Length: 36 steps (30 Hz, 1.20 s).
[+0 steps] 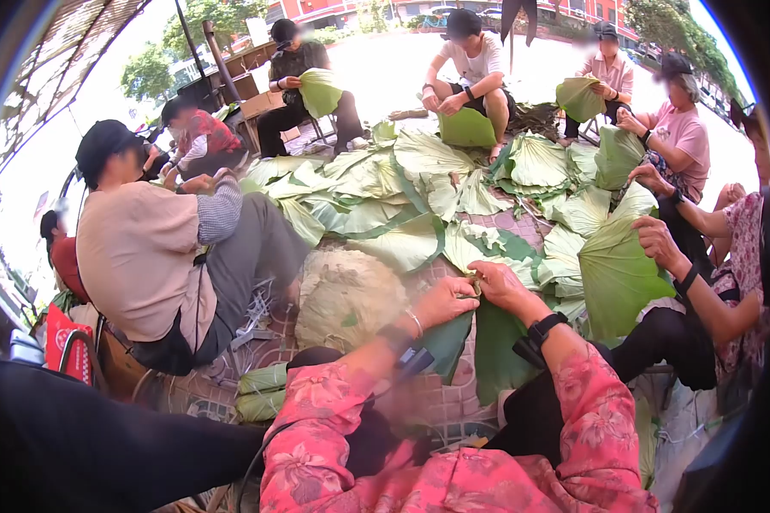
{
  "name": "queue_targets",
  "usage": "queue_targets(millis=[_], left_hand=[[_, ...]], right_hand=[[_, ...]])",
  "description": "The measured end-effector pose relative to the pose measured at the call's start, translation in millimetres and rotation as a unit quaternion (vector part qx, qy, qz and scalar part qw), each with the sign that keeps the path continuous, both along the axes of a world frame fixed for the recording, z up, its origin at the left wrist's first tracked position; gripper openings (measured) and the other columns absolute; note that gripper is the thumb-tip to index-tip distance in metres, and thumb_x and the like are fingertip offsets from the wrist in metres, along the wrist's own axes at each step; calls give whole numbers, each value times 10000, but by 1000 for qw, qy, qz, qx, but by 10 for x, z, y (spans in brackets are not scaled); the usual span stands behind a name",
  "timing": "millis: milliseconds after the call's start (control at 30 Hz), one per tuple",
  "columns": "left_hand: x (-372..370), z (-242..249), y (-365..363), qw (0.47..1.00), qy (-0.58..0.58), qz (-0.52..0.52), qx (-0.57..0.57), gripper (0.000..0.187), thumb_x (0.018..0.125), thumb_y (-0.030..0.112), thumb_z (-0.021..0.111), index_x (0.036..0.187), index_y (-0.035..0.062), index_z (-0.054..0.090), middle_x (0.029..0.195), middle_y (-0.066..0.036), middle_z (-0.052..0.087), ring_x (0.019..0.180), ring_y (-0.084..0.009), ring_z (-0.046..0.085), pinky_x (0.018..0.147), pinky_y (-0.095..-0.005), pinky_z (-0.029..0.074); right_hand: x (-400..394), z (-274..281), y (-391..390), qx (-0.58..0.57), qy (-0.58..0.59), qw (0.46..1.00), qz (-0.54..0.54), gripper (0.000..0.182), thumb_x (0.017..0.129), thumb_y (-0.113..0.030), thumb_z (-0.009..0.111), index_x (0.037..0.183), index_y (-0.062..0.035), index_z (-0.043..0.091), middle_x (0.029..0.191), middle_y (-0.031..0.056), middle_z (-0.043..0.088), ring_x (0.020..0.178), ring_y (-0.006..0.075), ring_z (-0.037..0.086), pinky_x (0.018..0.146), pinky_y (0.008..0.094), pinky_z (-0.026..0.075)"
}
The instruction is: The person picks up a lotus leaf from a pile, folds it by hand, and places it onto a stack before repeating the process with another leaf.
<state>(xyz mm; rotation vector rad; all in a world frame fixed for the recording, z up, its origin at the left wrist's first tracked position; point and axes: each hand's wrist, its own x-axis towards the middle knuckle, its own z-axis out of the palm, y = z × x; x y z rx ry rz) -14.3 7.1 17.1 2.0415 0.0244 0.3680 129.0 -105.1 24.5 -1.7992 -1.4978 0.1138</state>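
Note:
Both my hands meet at the top of a large dark green leaf (pixel 498 355) that hangs between my forearms. My left hand (pixel 444 302) has its fingers pinched on the leaf's upper edge. Close beside it, my right hand (pixel 502 286) grips the same leaf with thumb and fingers. The leaf falls in two flaps, with the paved ground (pixel 458 393) showing between them. A pale round stack of leaves (pixel 348 299) sits just left of my left forearm. Beyond my hands, large green leaves (pixel 402 244) are spread over the ground.
Several people sit around the leaves; one in a beige shirt (pixel 141 248) is close on the left. At the right, a co-worker's hands hold a broad leaf (pixel 620 274). Rolled leaf bundles (pixel 261 393) lie at lower left, near a red bag (pixel 67 344).

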Motion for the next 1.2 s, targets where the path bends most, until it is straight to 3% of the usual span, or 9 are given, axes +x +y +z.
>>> queue_targets(millis=[67, 267, 600, 700, 1033, 1067, 1100, 1133, 1200], left_hand=[[79, -119, 80, 998, -18, -9, 55, 171, 736, 125, 683, 834, -10, 644, 1027, -115, 635, 846, -198, 602, 773, -281, 464], [6, 146, 25, 980, -113, -48, 156, 150, 767, 172, 581, 750, 26, 613, 758, -131, 584, 722, -299, 569, 688, -375, 461], [-12, 146, 33, 998, -32, -29, 49, 186, 744, 189, 651, 844, 31, 652, 887, -107, 648, 762, -212, 617, 722, -311, 484], [-34, 276, 81, 996, 75, -31, 25, 196, 738, 94, 687, 898, -17, 666, 1162, -162, 593, 1030, -176, 559, 878, -290, 427], [-36, 397, 120, 995, 74, -31, -63, 211, 742, 132, 680, 877, -29, 660, 1076, -126, 631, 980, -156, 565, 872, -295, 436], [-48, 517, 126, 995, 98, -17, 10, 199, 743, 126, 671, 852, -40, 652, 1013, -114, 648, 922, -151, 585, 840, -294, 455], [-4, 402, 215, 996, 90, -4, 19, 198, 737, 128, 664, 847, -37, 647, 925, -101, 660, 845, -161, 608, 795, -291, 474], [32, 296, 283, 991, -19, 23, 133, 152, 698, 130, 646, 786, 7, 633, 694, -160, 595, 673, -274, 593, 630, -353, 459], [10, 394, 293, 972, 14, 76, 222, 158, 691, 136, 641, 809, 33, 656, 747, -174, 612, 708, -335, 584, 669, -378, 473]], right_hand=[[90, -138, 25, -5, -26, 1000, 8, 220, 719, -40, 491, 911, -17, 597, 799, 190, 617, 779, 369, 597, 682, 406, 478], [-1, 32, 33, -8, 36, 999, -4, 216, 715, -36, 475, 891, -20, 598, 816, 193, 623, 796, 369, 603, 687, 410, 479], [45, -57, 13, -43, 29, 999, 2, 216, 721, -57, 518, 898, -16, 634, 860, 206, 631, 836, 363, 608, 728, 407, 478], [22, -8, 9, -29, 65, 997, 4, 208, 725, -76, 534, 905, -18, 622, 849, 186, 630, 818, 336, 609, 724, 385, 476], [99, -164, 82, 7, 91, 996, -14, 208, 711, -17, 537, 903, -2, 614, 719, 134, 627, 654, 207, 593, 611, 316, 466], [147, -167, 90, 20, 54, 998, -26, 215, 718, -21, 535, 920, -3, 607, 713, 132, 623, 640, 203, 585, 593, 320, 462], [148, -118, 96, -6, 70, 996, -50, 261, 725, -45, 476, 946, 2, 605, 804, 221, 626, 761, 334, 624, 689, 377, 486], [141, -68, 97, 4, 76, 995, -67, 254, 727, -37, 485, 950, 10, 597, 769, 214, 622, 725, 329, 622, 667, 376, 483], [188, -47, 103, 12, 95, 991, -91, 258, 717, -23, 496, 955, 20, 585, 742, 193, 611, 699, 308, 610, 655, 372, 476]])
